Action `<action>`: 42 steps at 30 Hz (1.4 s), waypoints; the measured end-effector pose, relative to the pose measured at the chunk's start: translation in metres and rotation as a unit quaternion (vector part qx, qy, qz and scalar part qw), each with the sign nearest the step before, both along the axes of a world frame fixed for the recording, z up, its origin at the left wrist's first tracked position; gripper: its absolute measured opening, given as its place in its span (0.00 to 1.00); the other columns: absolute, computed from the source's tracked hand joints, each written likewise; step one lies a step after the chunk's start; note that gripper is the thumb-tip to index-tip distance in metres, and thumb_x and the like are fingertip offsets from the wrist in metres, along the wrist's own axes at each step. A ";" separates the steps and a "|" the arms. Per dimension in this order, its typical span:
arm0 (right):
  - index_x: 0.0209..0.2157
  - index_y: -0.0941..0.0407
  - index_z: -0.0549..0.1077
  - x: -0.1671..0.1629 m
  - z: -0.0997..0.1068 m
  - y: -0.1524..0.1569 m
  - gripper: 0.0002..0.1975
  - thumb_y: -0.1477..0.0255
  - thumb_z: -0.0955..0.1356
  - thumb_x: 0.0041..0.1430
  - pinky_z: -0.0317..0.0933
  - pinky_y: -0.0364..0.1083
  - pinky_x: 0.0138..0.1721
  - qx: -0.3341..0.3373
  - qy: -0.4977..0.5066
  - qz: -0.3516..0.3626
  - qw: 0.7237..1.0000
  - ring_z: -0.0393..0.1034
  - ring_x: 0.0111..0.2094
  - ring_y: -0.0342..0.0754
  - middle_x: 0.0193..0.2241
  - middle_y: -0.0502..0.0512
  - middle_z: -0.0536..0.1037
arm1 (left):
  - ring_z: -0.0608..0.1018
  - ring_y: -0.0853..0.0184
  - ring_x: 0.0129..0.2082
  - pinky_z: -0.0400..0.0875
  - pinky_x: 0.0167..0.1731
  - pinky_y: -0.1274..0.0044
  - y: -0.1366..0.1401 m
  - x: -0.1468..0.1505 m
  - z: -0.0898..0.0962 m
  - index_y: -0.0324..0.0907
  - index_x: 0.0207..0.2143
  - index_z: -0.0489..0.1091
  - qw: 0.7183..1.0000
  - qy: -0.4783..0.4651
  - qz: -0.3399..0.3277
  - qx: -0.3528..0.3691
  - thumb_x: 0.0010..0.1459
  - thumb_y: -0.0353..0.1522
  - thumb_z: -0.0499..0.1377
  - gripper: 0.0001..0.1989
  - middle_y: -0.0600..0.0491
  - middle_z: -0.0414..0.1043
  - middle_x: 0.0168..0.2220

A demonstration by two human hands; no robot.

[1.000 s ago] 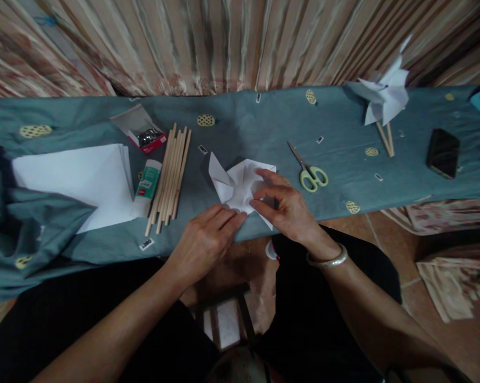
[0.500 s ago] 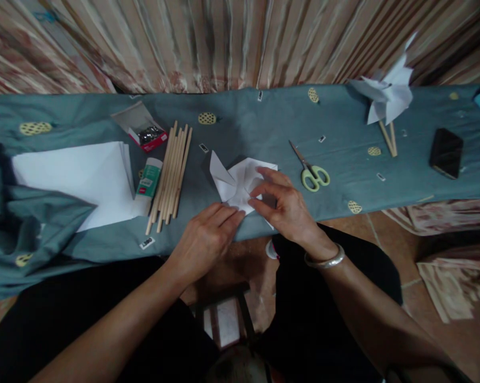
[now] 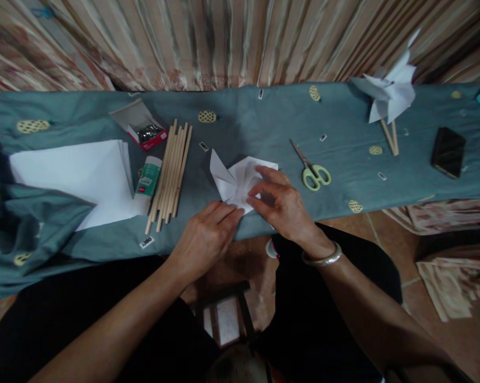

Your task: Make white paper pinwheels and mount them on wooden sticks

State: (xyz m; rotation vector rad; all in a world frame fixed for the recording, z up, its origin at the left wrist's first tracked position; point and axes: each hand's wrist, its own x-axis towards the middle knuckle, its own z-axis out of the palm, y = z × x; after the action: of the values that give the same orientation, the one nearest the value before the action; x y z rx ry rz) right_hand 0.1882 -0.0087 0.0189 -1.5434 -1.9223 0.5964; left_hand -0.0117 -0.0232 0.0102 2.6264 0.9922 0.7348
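Note:
A white paper pinwheel point(image 3: 240, 183), cut and partly folded, lies at the front edge of the cloth-covered table, one pointed flap standing up on its left. My left hand point(image 3: 210, 234) is closed on its near edge, fingertips pressing the paper. From the right, my right hand point(image 3: 285, 205) bends its fingers over the sheet, with thumb and fingertips pinching a paper corner near the middle. Part of the paper's right side is hidden under that hand. Green-handled scissors point(image 3: 311, 173) lie to the right of my right hand, tips pointing away.
Left of the paper lie several wooden sticks point(image 3: 170, 175), a glue stick point(image 3: 149, 181), an open box of metal pins point(image 3: 146, 133) and white sheets point(image 3: 76, 181). Finished pinwheels point(image 3: 393, 93) on sticks and a dark phone point(image 3: 448, 152) lie at the right. A curtain point(image 3: 224, 42) hangs behind.
Both hands stay almost where they were on the paper. My right hand's fingertips have shifted very slightly left; the whole view has moved a little.

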 end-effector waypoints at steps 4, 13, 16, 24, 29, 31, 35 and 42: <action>0.32 0.52 0.77 -0.001 0.000 0.000 0.02 0.71 0.70 0.56 0.56 0.61 0.61 -0.003 -0.001 0.003 1.000 0.62 0.60 0.58 0.57 0.57 0.71 | 0.77 0.62 0.40 0.77 0.40 0.69 0.001 0.000 -0.001 0.37 0.46 0.71 1.000 -0.010 0.003 -0.005 0.64 0.26 0.53 0.11 0.46 0.76 0.40; 0.32 0.52 0.77 -0.001 0.000 0.000 0.03 0.71 0.69 0.57 0.58 0.60 0.60 0.003 -0.008 0.006 1.000 0.62 0.60 0.57 0.56 0.57 0.71 | 0.77 0.62 0.39 0.77 0.39 0.69 0.002 0.000 0.001 0.35 0.46 0.71 1.000 -0.007 0.004 -0.016 0.64 0.26 0.53 0.11 0.45 0.76 0.39; 0.35 0.52 0.77 -0.001 -0.002 0.000 0.04 0.70 0.69 0.57 0.57 0.61 0.61 0.010 -0.011 0.012 1.000 0.62 0.60 0.57 0.57 0.57 0.70 | 0.77 0.63 0.39 0.77 0.40 0.70 0.002 0.000 0.001 0.36 0.46 0.71 1.000 -0.007 0.007 -0.016 0.64 0.26 0.53 0.11 0.46 0.76 0.39; 0.44 0.50 0.78 -0.002 -0.003 -0.003 0.12 0.70 0.67 0.61 0.56 0.59 0.63 0.038 -0.037 0.036 0.998 0.58 0.62 0.56 0.59 0.54 0.68 | 0.77 0.62 0.39 0.77 0.40 0.70 0.002 0.000 0.000 0.34 0.46 0.71 1.000 -0.008 0.003 -0.017 0.64 0.26 0.53 0.11 0.45 0.76 0.39; 0.47 0.47 0.77 -0.003 -0.003 -0.003 0.14 0.70 0.65 0.62 0.54 0.60 0.64 0.033 -0.050 0.045 0.997 0.57 0.64 0.57 0.60 0.51 0.66 | 0.77 0.62 0.39 0.76 0.40 0.70 0.002 0.000 0.001 0.35 0.45 0.71 1.000 -0.004 0.004 -0.012 0.63 0.26 0.53 0.11 0.46 0.76 0.39; 0.48 0.50 0.77 -0.003 -0.004 -0.004 0.14 0.71 0.65 0.62 0.53 0.59 0.65 0.034 -0.058 0.051 0.996 0.56 0.64 0.57 0.61 0.53 0.66 | 0.77 0.63 0.39 0.76 0.39 0.71 0.003 0.000 0.001 0.36 0.45 0.71 1.000 -0.005 0.003 -0.011 0.64 0.26 0.53 0.10 0.46 0.76 0.39; 0.49 0.49 0.75 -0.003 -0.007 -0.006 0.16 0.73 0.62 0.64 0.51 0.57 0.66 0.036 -0.074 0.057 0.995 0.52 0.66 0.55 0.63 0.52 0.63 | 0.77 0.63 0.38 0.76 0.39 0.71 0.003 0.000 0.001 0.35 0.45 0.71 1.000 -0.009 0.003 -0.009 0.63 0.26 0.53 0.10 0.46 0.77 0.39; 0.54 0.51 0.70 -0.009 -0.008 -0.017 0.22 0.80 0.61 0.60 0.50 0.60 0.65 0.035 -0.147 0.071 0.986 0.44 0.69 0.57 0.66 0.55 0.57 | 0.77 0.63 0.40 0.77 0.40 0.70 0.001 0.000 0.001 0.35 0.46 0.71 1.000 -0.012 0.008 -0.023 0.63 0.26 0.54 0.11 0.46 0.76 0.40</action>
State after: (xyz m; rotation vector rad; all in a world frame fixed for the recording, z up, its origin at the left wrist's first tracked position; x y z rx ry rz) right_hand 0.1790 -0.0258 0.0104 -1.5272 -2.2642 0.3686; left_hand -0.0113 -0.0218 0.0110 2.5685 1.0114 0.7354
